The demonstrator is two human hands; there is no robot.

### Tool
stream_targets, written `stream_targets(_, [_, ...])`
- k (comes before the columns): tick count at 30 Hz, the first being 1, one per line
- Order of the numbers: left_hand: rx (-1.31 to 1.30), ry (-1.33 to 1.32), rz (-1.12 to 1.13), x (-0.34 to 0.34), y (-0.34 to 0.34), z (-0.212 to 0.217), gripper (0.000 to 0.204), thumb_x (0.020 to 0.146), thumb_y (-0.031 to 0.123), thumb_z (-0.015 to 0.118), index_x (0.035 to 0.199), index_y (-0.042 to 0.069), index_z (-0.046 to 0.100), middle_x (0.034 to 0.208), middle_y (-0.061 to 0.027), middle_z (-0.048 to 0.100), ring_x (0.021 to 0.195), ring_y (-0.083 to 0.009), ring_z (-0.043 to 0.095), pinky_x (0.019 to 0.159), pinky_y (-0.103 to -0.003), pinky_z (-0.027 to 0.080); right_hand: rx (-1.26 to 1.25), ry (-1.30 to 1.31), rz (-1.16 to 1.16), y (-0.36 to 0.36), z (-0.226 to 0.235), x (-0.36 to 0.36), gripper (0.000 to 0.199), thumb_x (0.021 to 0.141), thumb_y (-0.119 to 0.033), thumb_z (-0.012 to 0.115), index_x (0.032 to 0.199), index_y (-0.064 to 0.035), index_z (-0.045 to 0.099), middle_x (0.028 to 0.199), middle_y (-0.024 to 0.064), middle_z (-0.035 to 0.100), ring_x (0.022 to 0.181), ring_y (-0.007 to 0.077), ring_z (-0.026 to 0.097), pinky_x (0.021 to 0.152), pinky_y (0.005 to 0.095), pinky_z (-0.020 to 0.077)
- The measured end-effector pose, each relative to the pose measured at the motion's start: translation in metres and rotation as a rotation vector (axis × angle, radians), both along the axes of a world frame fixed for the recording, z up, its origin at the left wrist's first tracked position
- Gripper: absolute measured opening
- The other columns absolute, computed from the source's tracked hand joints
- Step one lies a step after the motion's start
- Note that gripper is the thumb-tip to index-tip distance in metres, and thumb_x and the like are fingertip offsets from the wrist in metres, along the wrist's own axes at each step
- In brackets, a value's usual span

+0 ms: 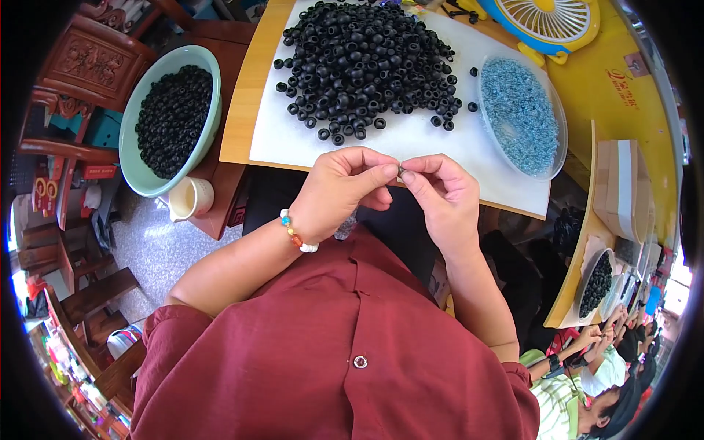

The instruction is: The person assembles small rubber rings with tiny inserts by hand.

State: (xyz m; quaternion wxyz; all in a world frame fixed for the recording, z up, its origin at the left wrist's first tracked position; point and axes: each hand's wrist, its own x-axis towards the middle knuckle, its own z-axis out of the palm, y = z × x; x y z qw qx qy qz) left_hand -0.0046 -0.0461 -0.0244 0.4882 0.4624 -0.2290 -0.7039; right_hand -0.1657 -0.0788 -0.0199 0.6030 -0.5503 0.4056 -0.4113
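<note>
Fingertips of your left hand [345, 187] and right hand [440, 194] meet, pinching one small dark piece [401, 171] between them, just below the white sheet [411, 143] whose far end carries the black ring pile [367, 62].

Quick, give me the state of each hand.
Left hand: fingers pinched shut on a small dark piece.
Right hand: fingertips pinched on the same piece.

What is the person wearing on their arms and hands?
The hands are bare, with no gloves or rings that show. The left hand has a bead bracelet at the wrist, with white, blue and orange beads. The right hand wears nothing. The dark red shirt has short sleeves, so both forearms are uncovered.
</note>
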Motion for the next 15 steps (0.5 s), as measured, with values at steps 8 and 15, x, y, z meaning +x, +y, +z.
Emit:
stream_targets(8, [0.094,0.066,-0.058,-0.012,-0.011,0.003,0.024,0.091,0.028,0.056,0.088,0.005,0.058,0.077,-0.0009,0.059,0.062,-0.0071,0.057,0.058,-0.024,0.054,-0.260,0.166,-0.095,-0.007,-0.007,-0.007,0.006,0.079,0.004,0.062,0.084,0.0008,0.061,0.081,0.0071,0.063,0.069,0.0129,0.059,0.064,0.0236,0.0484])
stream_targets(15, [0.216,0.251,-0.116,-0.020,-0.020,0.001,0.024,0.094,0.028,0.050,0.087,0.005,0.055,0.077,-0.0004,0.056,0.061,-0.0075,0.056,0.059,-0.027,0.055,-0.989,0.472,-0.082,-0.020,-0.008,-0.013,0.024,0.064,0.009,0.064,0.082,-0.0056,0.060,0.078,0.0060,0.061,0.067,0.0219,0.055,0.065,0.0317,0.0443])
